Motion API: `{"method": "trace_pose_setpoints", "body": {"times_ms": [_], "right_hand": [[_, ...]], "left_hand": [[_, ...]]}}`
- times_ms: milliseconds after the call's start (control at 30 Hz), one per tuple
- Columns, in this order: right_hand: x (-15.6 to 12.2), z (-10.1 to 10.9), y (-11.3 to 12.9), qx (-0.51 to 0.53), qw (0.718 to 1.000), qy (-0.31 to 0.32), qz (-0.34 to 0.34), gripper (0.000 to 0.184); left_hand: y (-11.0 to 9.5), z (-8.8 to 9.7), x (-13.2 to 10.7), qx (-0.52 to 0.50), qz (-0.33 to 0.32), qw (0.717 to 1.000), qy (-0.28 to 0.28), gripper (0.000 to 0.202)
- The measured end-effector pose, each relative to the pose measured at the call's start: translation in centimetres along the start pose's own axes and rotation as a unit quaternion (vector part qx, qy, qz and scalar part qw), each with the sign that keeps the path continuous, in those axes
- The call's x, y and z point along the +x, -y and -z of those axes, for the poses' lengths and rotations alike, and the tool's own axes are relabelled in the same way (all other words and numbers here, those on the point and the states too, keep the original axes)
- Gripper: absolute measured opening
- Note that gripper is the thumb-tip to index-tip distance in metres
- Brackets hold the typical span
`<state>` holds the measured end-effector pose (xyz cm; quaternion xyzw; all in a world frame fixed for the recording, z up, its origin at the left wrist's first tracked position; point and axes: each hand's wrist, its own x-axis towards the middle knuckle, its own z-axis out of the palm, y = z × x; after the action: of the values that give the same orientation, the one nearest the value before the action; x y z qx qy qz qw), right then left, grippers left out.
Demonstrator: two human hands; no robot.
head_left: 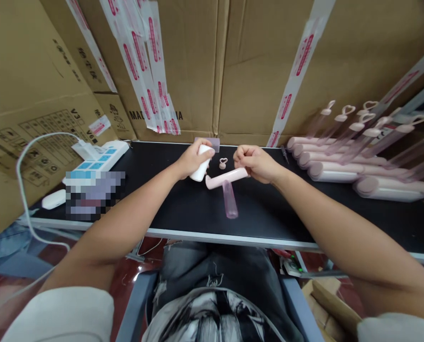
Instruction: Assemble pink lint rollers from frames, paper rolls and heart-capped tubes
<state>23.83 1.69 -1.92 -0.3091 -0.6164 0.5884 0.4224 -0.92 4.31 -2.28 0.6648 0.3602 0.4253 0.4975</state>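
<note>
My left hand [196, 160] is wrapped round a smooth white cylinder [200, 167], tilted a little above the black table. My right hand [255, 164] is closed in a pinch; what its fingertips hold, if anything, is too small to tell. Just below it lies a pale pink tube [226, 178], whose right end is at my fingers. A clear purple tube [230, 202] extends from under the pink one toward me. Between my hands stands a small pink heart-shaped loop cap [223, 163]. Partly hidden behind my left hand is a clear purplish piece [213, 143].
Several pink cylinders [336, 171] and clear tubes with heart-loop caps [354, 126] lie at the right. A thin dark tool [285, 154] is beside them. A power strip [98, 161] with a white cable sits at the left. Cardboard [254, 71] walls the back.
</note>
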Motion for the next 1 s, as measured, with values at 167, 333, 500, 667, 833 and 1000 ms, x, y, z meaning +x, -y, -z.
{"method": "trace_pose_setpoints", "body": {"times_ms": [167,333,500,667,833,1000], "right_hand": [[0.5,1.0,-1.8,-0.072,0.994,0.026,-0.079,0.018],[0.6,1.5,-2.4,-0.209,0.974,0.065,-0.067,0.011],[0.5,1.7,-2.1,-0.353,0.935,0.010,0.034,0.013],[0.1,0.0,-1.7,-0.335,0.931,-0.086,0.117,0.015],[0.0,-1.4,-2.1,-0.269,0.946,-0.062,0.169,0.055],[0.4,-1.0,-1.8,-0.216,0.948,-0.134,0.189,0.043]], "left_hand": [[1.1,1.1,1.6,-0.046,-0.043,0.990,-0.123,0.054],[0.3,1.7,1.5,-0.057,-0.058,0.985,-0.152,0.053],[-0.5,1.8,1.3,-0.097,-0.049,0.980,-0.169,0.052],[-1.3,1.4,0.8,-0.166,-0.041,0.976,-0.132,0.054],[-2.0,-0.2,-0.2,-0.215,-0.066,0.972,-0.066,0.050],[-1.6,-0.1,0.0,-0.158,-0.037,0.985,-0.054,0.063]]}}
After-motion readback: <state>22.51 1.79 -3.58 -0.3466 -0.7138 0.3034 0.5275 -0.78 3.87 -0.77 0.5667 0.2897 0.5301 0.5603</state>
